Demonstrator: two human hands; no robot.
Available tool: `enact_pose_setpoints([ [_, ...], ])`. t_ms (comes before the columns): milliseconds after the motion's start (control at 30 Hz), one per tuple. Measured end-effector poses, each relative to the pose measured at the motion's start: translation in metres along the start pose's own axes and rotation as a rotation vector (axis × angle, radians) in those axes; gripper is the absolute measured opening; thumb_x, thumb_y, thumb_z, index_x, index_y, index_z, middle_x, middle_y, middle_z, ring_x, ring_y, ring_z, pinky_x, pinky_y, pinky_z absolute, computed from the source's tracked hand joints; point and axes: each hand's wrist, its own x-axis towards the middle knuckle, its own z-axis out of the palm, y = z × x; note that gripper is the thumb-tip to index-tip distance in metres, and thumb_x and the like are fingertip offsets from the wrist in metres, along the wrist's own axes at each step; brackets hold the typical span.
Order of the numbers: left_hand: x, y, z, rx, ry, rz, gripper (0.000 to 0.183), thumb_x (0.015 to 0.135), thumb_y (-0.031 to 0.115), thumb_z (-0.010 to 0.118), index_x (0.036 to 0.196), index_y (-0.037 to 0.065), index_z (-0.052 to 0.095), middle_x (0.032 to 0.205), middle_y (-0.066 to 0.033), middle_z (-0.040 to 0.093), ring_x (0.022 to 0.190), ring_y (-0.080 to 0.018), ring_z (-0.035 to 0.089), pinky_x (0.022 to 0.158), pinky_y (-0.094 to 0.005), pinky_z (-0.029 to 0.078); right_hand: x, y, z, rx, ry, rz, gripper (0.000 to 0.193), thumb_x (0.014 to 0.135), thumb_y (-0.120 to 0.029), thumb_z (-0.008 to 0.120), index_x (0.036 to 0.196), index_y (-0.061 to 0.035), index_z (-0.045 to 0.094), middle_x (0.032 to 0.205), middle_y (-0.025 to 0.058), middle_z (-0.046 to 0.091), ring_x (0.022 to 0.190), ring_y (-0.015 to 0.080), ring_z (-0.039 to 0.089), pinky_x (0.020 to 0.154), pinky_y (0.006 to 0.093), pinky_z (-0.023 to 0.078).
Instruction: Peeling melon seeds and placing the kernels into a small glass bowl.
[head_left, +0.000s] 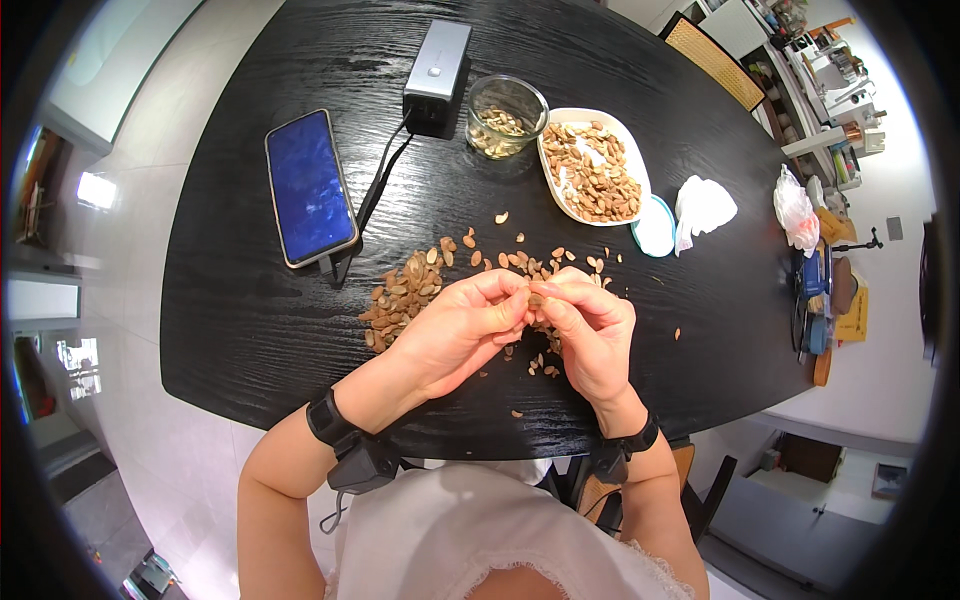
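Black table (740,360) gave room rightward to its edge — left hand (462,330) and right hand (597,345) pinched a seed (537,300) between fingertips.

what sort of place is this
Probably a home, perhaps its dining area: a black wood-grain table with a heap of brown seeds on it, a chair with a woven cane panel near its far right edge, and cluttered shelves beyond suggest so.
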Motion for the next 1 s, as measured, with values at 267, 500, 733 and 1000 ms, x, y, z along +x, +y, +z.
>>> enact_pose_setpoints([
  [267, 0.0, 0.0, 0.0, -0.01, 0.002, 0.003, 0.014, 0.09, 0.016, 0.064, 0.099, 0.005, 0.06, 0.088, -0.0012, 0.057, 0.077, -0.0077, 0.049, 0.07, -0.0207, 0.041, -0.001, 0.002, 0.002, 0.073, 0.003, 0.022, 0.019, 0.087, 0.007, 0.059, 0.104, 0.0043, 0.067, 0.092, 0.0093, 0.062, 0.084, 0.0138, 0.058, 0.076, 0.0242, 0.047],
  [500, 0.0, -0.001, 0.002, 0.006, 0.013, 0.002, 0.013, 0.091, 0.015, 0.063, 0.097, 0.005, 0.059, 0.087, -0.0005, 0.057, 0.076, -0.0069, 0.049, 0.069, -0.0202, 0.04, -0.001, 0.0, 0.002, 0.124, -0.002, 0.052, 0.018, 0.086, 0.008, 0.058, 0.102, 0.0044, 0.067, 0.092, 0.0085, 0.061, 0.084, 0.0136, 0.058, 0.076, 0.0241, 0.046],
  [733, -0.002, -0.006, 0.012, 0.234, 0.053, 0.017, 0.019, 0.101, 0.021, 0.046, 0.094, 0.006, 0.053, 0.084, 0.0023, 0.05, 0.071, -0.0043, 0.043, 0.064, -0.0181, 0.037, 0.0, 0.0, 0.006, -0.166, 0.088, -0.094, 0.007, 0.087, 0.007, 0.059, 0.091, 0.0052, 0.065, 0.088, 0.0082, 0.061, 0.078, 0.0116, 0.058, 0.072, 0.0233, 0.047],
  [1000, -0.001, -0.003, 0.013, 0.279, 0.037, 0.099, 0.014, 0.099, 0.02, 0.05, 0.09, 0.009, 0.052, 0.085, 0.0033, 0.05, 0.074, -0.004, 0.043, 0.065, -0.0185, 0.036, -0.001, -0.001, 0.007, 0.085, 0.143, 0.103, 0.008, 0.088, 0.003, 0.06, 0.092, 0.0046, 0.066, 0.088, 0.0078, 0.063, 0.077, 0.011, 0.058, 0.07, 0.0221, 0.047],
])
